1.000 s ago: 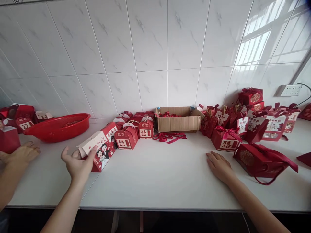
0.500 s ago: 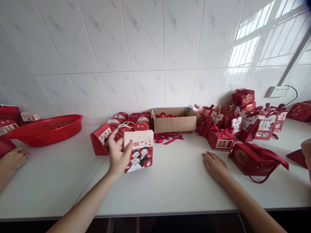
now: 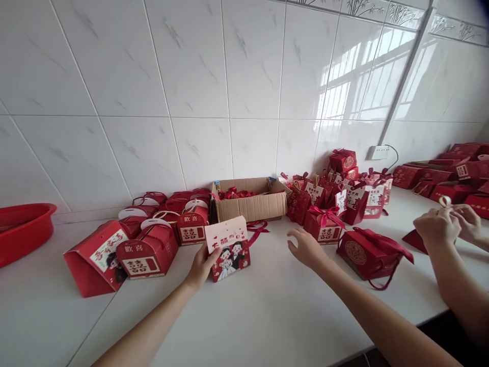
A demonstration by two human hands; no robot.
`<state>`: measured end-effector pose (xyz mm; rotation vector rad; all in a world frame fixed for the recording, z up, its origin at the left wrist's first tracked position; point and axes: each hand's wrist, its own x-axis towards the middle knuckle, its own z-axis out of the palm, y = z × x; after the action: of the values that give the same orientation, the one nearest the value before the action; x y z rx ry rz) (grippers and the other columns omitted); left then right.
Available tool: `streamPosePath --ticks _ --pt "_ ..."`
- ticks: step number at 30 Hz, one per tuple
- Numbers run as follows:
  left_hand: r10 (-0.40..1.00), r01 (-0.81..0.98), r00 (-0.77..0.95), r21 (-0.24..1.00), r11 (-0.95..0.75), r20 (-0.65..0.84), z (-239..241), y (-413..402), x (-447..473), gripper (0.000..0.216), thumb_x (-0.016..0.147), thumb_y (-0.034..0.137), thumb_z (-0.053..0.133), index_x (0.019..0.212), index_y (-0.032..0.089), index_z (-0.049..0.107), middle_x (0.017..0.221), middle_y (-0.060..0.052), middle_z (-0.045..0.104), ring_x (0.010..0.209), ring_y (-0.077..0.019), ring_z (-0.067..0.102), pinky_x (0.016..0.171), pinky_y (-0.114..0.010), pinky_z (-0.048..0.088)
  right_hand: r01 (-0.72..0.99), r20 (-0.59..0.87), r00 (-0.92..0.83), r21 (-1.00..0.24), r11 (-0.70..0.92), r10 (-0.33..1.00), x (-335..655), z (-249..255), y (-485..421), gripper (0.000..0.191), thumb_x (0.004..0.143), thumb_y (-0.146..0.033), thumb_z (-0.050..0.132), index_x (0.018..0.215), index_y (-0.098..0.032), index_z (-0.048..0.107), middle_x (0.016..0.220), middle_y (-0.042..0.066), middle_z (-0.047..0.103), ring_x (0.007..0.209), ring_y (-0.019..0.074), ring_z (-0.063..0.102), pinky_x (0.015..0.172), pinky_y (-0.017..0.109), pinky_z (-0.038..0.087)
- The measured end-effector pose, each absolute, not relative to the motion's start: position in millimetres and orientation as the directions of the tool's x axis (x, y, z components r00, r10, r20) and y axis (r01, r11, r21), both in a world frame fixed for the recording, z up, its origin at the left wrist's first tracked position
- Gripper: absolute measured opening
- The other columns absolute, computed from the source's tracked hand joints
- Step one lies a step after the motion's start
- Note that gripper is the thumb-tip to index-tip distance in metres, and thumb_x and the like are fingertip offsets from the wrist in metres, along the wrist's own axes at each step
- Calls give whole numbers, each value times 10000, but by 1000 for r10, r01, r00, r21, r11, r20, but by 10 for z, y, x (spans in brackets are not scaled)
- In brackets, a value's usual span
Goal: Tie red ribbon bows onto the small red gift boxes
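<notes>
My left hand (image 3: 201, 266) grips a red and white wedding candy box (image 3: 231, 261) by its left side, thumb on the front. A cartoon couple is printed on that face, and the box stands upright at the middle of the table. My right hand (image 3: 306, 247) hovers to the right of it, fingers loosely curled and apart, with nothing in them. Just behind that hand is a red box with a ribbon bow (image 3: 324, 224). Beside my right forearm lies another red box with a dark red ribbon (image 3: 370, 255).
A cardboard carton (image 3: 250, 208) of red ribbons stands against the tiled wall. Red candy boxes (image 3: 148, 250) fill the left, near a red basin (image 3: 26, 229). Bagged favours (image 3: 355, 204) cluster at right. Another person's hands (image 3: 439, 227) work with a gold loop on a dark red piece.
The view has swung to the right. My left hand has closed around the side of the couple box. My right hand has lifted from the table and moved toward that box.
</notes>
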<state>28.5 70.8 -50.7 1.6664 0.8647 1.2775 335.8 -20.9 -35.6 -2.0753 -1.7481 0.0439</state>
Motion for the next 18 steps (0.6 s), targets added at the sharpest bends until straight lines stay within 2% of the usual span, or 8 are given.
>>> streamPosePath --ticks 2,5,8,10,13,16,18 --pt "875 37 360 933 -359 322 -526 713 250 574 768 578 571 1134 136 543 1152 -162 650 1117 -325 576 938 -454 462 938 334 147 -347 -24 931 3222 -123 74 304 846 -209 455 1114 -165 590 1164 100 606 1066 194 577 890 280 441" --pt "760 33 521 881 -472 388 -550 643 237 618 757 636 546 1147 157 577 1122 -145 671 1067 -331 599 904 -434 483 938 412 111 -345 43 904 3004 181 567 403 828 -138 422 1217 -177 520 1248 96 564 1096 172 559 902 266 433" --pt "612 0 663 818 -576 431 -543 501 271 659 792 636 493 1263 175 515 1182 -150 643 1058 -324 600 877 -397 496 947 451 83 -313 71 889 2870 347 1015 645 756 -53 437 1374 -221 364 1456 78 371 1319 220 353 999 376 365" --pt "565 9 699 786 -619 437 -522 416 293 626 817 605 476 1273 177 513 1191 -150 637 1040 -319 603 875 -382 494 953 449 57 -290 85 892 2842 367 1216 724 709 -53 497 1392 -240 343 1465 75 360 1368 264 253 1056 485 268" --pt "540 14 722 770 -638 433 -515 359 297 575 834 583 454 1239 187 554 1149 -137 657 996 -308 617 874 -379 493 960 460 50 -267 84 886 2833 297 1310 606 733 -114 532 1320 -236 443 1337 98 497 1299 290 330 1079 578 120" --pt "576 -37 698 825 -564 426 -558 374 288 647 801 669 425 1227 203 566 1130 -128 665 1002 -319 618 870 -402 496 967 512 62 -242 75 857 2825 168 1202 428 814 -171 479 1236 -230 515 1206 96 566 1181 271 419 1092 562 12" --pt "669 -77 611 873 -482 424 -578 395 293 712 785 737 345 1208 209 569 1127 -129 662 1017 -330 613 872 -428 493 973 559 42 -212 94 828 2824 68 1087 363 844 -177 453 1191 -234 543 1130 77 590 1112 253 447 1103 520 11"
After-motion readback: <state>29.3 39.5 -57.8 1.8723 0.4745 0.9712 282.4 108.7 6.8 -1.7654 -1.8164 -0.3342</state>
